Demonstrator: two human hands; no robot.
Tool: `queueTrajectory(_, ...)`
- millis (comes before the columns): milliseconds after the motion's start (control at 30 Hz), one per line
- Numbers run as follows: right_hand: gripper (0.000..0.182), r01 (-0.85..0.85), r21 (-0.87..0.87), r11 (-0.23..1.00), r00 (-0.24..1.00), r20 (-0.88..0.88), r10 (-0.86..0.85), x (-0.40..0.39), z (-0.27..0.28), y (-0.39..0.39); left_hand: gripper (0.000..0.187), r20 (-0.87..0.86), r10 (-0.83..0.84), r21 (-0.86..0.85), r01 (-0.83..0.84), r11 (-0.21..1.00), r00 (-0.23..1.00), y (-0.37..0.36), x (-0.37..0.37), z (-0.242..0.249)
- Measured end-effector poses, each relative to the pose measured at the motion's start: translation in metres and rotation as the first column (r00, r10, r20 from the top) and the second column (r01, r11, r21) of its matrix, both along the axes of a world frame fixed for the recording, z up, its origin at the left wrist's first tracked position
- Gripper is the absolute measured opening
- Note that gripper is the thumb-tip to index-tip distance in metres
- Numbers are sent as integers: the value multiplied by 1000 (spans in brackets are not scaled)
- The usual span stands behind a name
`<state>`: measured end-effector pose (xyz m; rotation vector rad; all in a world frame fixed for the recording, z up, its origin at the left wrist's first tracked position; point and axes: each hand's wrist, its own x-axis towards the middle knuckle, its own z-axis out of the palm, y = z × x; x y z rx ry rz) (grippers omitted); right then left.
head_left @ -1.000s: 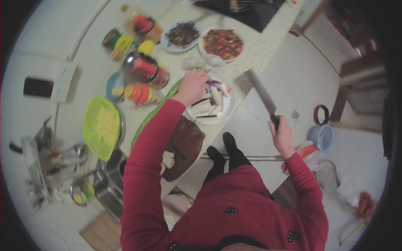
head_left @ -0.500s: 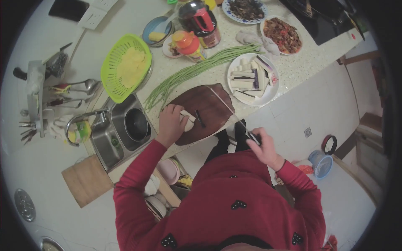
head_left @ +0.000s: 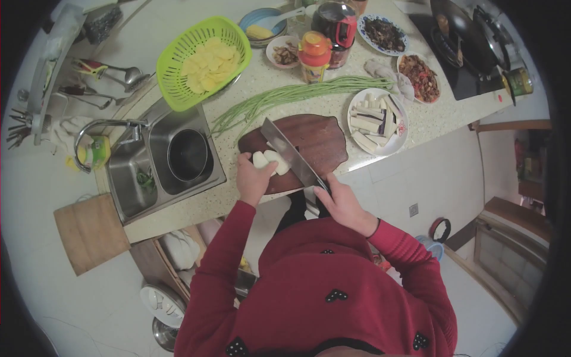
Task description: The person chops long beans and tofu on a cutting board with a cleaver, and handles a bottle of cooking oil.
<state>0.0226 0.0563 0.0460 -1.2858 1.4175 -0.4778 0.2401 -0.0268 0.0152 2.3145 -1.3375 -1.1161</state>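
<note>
My left hand (head_left: 254, 177) is closed round white eggplant pieces (head_left: 277, 162) at the left side of the brown cutting board (head_left: 321, 140). In my right hand (head_left: 343, 205) is the handle of a wide-bladed knife (head_left: 291, 153). The blade lies slantwise over the board, just right of the white pieces. Beyond the board stretches a bundle of long green beans (head_left: 285, 94). A white plate (head_left: 402, 135) with cut eggplant strips stands to the right of the board.
Left of the board is a steel sink (head_left: 163, 131) holding a black pot (head_left: 188, 156). Behind stand a green basket (head_left: 169, 89) of yellow slices, an orange-capped bottle (head_left: 314, 53) and a red-handled jug (head_left: 334, 27). Two dishes of food and a stove (head_left: 467, 80) are at the right.
My right hand has brought the knife leftward over the board, beside the white pieces. My left hand still holds them. The view has shifted, and the dark strip on the board is no longer plainly visible.
</note>
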Motion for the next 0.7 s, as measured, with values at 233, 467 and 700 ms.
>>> queueTrajectory(233,29,-179,-150,972,923,-367,114,18,-5,-13,46,94,-76,65,70,995,993,7,4,-5)
queueTrajectory(467,28,-347,-166,923,818,-535,211,18,-5,-21,41,75,-174,37,172,984,982,11,3,-17)
queueTrajectory(700,26,-409,-83,909,780,-549,301,12,-1,-36,42,67,-191,18,190,982,979,1,-6,-19)
